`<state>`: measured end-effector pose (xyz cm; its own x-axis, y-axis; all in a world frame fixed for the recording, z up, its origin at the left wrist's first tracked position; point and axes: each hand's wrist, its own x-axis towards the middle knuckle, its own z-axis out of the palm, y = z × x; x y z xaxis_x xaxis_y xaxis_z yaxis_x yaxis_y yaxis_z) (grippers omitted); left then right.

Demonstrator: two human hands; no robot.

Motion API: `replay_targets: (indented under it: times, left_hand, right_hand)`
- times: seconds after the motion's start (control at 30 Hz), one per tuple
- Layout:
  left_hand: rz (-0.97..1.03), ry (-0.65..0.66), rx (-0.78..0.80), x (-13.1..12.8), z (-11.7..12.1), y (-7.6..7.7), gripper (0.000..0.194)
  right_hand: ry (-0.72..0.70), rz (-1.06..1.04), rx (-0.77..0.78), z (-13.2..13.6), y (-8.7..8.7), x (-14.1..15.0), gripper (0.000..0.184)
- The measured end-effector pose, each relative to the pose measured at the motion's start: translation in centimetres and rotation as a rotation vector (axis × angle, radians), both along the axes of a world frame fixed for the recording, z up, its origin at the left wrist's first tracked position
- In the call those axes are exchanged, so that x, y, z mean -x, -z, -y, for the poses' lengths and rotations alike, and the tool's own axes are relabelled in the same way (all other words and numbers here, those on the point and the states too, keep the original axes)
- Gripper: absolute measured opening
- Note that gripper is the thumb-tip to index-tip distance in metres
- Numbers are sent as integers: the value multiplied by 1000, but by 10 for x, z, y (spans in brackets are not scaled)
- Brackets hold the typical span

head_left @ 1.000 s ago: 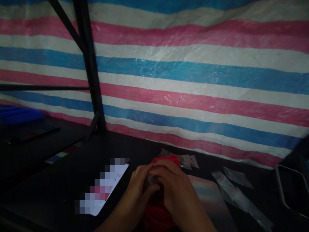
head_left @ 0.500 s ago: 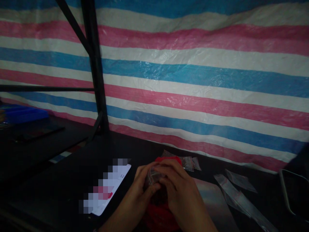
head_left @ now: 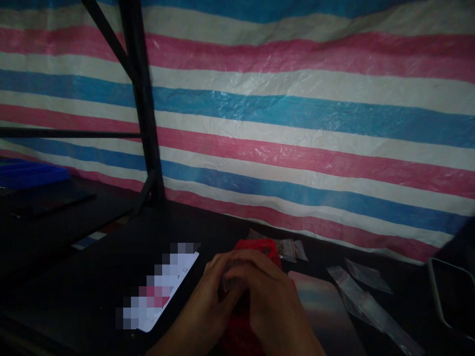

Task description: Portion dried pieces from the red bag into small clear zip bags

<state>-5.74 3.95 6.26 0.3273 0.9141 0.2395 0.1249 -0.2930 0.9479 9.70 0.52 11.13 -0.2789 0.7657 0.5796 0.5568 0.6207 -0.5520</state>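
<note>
Over an open red bag, my left hand and my right hand are cupped together with fingers curled inward. Between them shows a bit of a small clear plastic bag; both hands appear to grip it, though the fingers cover most of it. The red bag's far edge rises behind my knuckles, and dark contents show faintly between my wrists. Just beyond lie small filled zip bags. A silvery flat plate lies to the right of my right hand.
Clear zip bags lie flat at the right, near a dark, pale-rimmed object. A bright white panel, partly pixelated, lies at left. Beyond stand a black metal post, a blue tray and a striped plastic sheet.
My right fingers have curled further over the clear bag, so less of it shows. More of the red bag's far edge is visible. The whole view has shifted slightly.
</note>
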Motion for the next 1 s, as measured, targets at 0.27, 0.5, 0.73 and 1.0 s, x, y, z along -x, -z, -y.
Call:
replay_targets:
  times: [0.27, 0.5, 0.73, 1.0]
  left_hand:
    - [-16, -99, -44, 6, -2, 5, 39]
    - [-140, -427, -15, 4, -11, 7, 50]
    - [-392, -440, 153, 9, 15, 1, 57]
    - [-119, -221, 180, -7, 21, 14, 44]
  right_hand:
    - [100, -16, 81, -1, -1, -7, 47]
    - [152, -1, 254, -1, -2, -30, 41]
    - [321, 245, 520, 2, 13, -46, 43]
    - [282, 168, 435, 3, 33, -45, 67]
